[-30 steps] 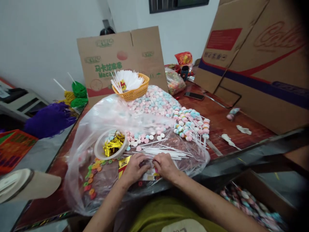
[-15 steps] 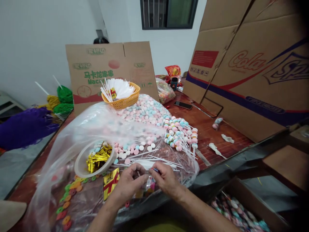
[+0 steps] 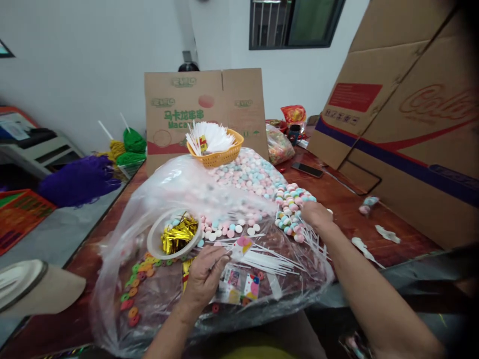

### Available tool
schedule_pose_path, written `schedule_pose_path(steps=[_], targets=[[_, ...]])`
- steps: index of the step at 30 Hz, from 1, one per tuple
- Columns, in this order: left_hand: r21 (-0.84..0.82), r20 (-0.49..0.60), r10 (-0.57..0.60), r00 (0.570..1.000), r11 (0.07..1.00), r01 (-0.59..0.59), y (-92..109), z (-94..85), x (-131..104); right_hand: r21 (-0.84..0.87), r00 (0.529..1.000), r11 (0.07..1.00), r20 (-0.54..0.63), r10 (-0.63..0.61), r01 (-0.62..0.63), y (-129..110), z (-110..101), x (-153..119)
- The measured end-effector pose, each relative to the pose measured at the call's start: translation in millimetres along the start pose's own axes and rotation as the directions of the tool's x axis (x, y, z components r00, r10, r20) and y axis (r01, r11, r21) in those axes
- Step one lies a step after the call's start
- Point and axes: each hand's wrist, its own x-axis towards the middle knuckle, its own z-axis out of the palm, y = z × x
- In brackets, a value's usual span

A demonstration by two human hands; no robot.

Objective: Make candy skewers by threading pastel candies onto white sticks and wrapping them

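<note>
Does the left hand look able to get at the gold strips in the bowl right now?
Probably yes: the gold strips lie uncovered in the nearby open bowl, though the left hand pinches a printed wrapper.

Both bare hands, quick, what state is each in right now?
Left hand: closed, pinching a small, flat pink-and-yellow-printed plastic packet.
Right hand: at the pile of round pastel candies on white sticks; grip cannot be told.

The round white plastic bowl (image 3: 154, 244) sits left of the thin straight white sticks (image 3: 269, 262). Farther back, the oval yellow plastic basket (image 3: 220, 158) stands before the brown cardboard box (image 3: 239, 99). Right of the bowl lie round pink-and-blue candies on sticks (image 3: 289, 228), with the flat black phone (image 3: 307, 169) behind them.
</note>
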Motion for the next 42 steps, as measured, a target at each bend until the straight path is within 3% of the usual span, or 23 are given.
schedule_pose_path(steps=[3,5,6,7,9,11,13,16,19,21,24,30,36,42], targets=[[0.007,0.019,0.04,0.999,0.999,-0.041,1.5,-11.6,-0.6,0.007,0.999,0.999,0.004,-0.053,0.053,15.0,-3.4,-22.7],[-0.002,0.043,0.054,0.998,0.999,-0.054,2.8,-17.0,-0.3,0.094,0.976,0.972,-0.053,-0.21,0.214,23.6,-9.4,-49.0],[-0.009,0.058,0.061,0.996,0.998,-0.06,3.4,-18.6,0.0,0.149,0.932,0.921,-0.108,-0.346,0.359,26.5,-12.9,-63.1],[-0.017,0.075,0.067,0.995,0.998,-0.066,4.1,-19.5,0.2,0.181,0.857,0.839,-0.162,-0.489,0.513,28.2,-16.3,-76.8],[-0.031,0.093,0.081,0.992,0.996,-0.078,5.7,-20.0,0.5,0.142,0.645,0.631,-0.244,-0.724,0.762,28.4,-22.3,-99.4],[-0.044,0.094,0.092,0.991,0.995,-0.088,7.6,-19.9,0.2,0.003,0.484,0.498,-0.24,-0.842,0.867,26.7,-27.0,-113.4],[-0.053,0.089,0.093,0.992,0.995,-0.088,9.7,-20.5,-0.7,-0.123,0.407,0.433,-0.19,-0.893,0.893,26.0,-30.7,-119.6],[-0.015,0.114,0.069,0.991,0.998,-0.068,13.0,-22.8,-1.7,-0.212,0.339,0.353,-0.1,-0.936,0.911,28.1,-34.9,-122.0],[0.095,0.212,0.086,0.974,0.99,-0.108,16.6,-24.0,-1.1,-0.255,0.277,0.284,-0.062,-0.959,0.924,31.6,-36.7,-123.6],[0.174,0.282,0.113,0.953,0.97,-0.167,18.7,-23.4,-0.3,-0.277,0.285,0.282,-0.03,-0.958,0.919,33.8,-36.6,-125.0],[0.233,0.291,0.112,0.95,0.955,-0.184,20.6,-21.2,-0.1,-0.31,0.35,0.341,-0.026,-0.936,0.888,36.9,-35.6,-127.0],[0.232,0.25,0.083,0.965,0.962,-0.143,23.1,-18.0,-1.9,-0.289,0.352,0.338,-0.005,-0.936,0.896,43.4,-32.1,-129.7],[0.12,0.223,0.114,0.968,0.982,-0.143,24.8,-19.1,-2.1,-0.299,0.424,0.39,0.057,-0.904,0.871,54.3,-35.7,-132.8],[0.084,0.228,0.141,0.963,0.983,-0.164,27.6,-19.6,-0.1,-0.175,0.481,0.515,-0.204,-0.853,0.839,58.6,-39.3,-136.5]])
